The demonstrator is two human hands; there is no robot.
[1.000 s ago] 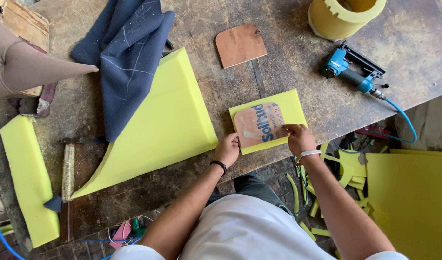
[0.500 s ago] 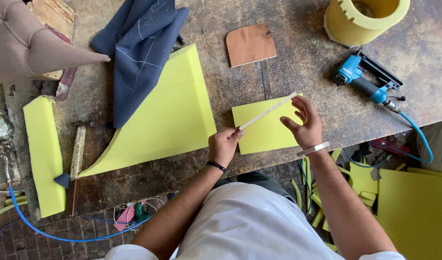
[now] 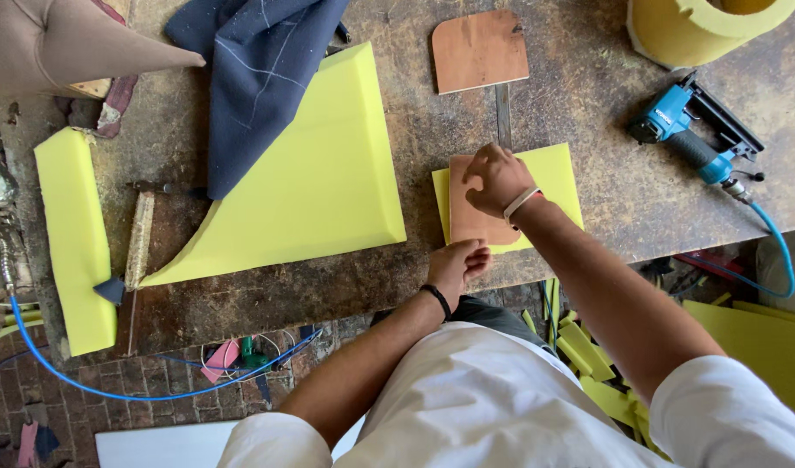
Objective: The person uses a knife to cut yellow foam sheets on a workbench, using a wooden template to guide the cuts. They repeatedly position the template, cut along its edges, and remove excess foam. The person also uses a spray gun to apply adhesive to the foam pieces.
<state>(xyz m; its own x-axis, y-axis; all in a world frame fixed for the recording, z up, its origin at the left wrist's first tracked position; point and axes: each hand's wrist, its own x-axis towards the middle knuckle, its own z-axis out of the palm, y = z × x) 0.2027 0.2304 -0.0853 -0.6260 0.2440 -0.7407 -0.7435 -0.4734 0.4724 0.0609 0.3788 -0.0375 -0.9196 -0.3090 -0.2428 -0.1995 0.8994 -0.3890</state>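
Brown board: a flat wooden template [image 3: 472, 217] with rounded corners lies on the small yellow foam sheet [image 3: 553, 173], covering that sheet's left half.
Right hand: the right hand [image 3: 496, 178] presses down on the template's upper part, fingers curled and knuckles up; it rests on the board rather than gripping it.
Left hand: the left hand [image 3: 456, 264] sits at the near edge of the small foam sheet, just below the template, fingers loosely bent against the workbench [image 3: 588, 95] edge; it has hold of nothing that I can see.
Small foam sheet: it lies flat near the front edge of the workbench, directly ahead of the person.
Large foam wedge: a big yellow foam piece [image 3: 319, 191] with bevelled edges lies just left of the small sheet.
Blue cloth: a dark blue fabric [image 3: 250, 78] with chalk lines drapes over the wedge's far left corner.
Second board: another brown wooden template [image 3: 479, 50] lies beyond the small sheet, well apart from it.
Stapler: a blue air stapler [image 3: 692, 130] with a blue hose lies right of the small sheet.
Foam roll: a yellow foam cylinder [image 3: 701, 35] stands beyond the stapler.
Foam strip: a long yellow strip [image 3: 72, 243] lies far left of the wedge.
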